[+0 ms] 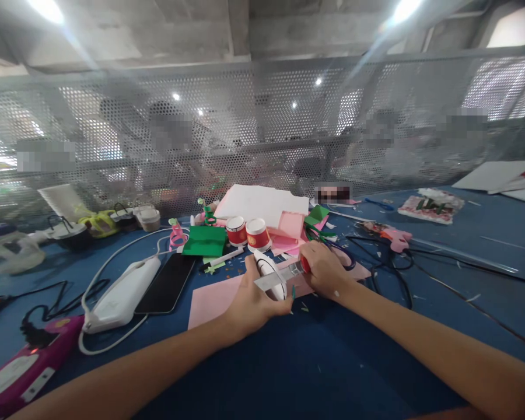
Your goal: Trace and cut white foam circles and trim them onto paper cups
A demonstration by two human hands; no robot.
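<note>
Ruler (275, 280) half hidden, left hand (250, 303) covering

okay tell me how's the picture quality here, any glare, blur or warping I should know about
Head view: two ceiling lights flare at the top corners, streaking across the mesh screen; the wide lens bows that screen and stretches both forearms at the bottom edge. Patches behind the mesh are blurred out. The left hand and right hand on the pink sheet are fairly sharp, evenly lit, with soft shadows on the blue table.
</note>
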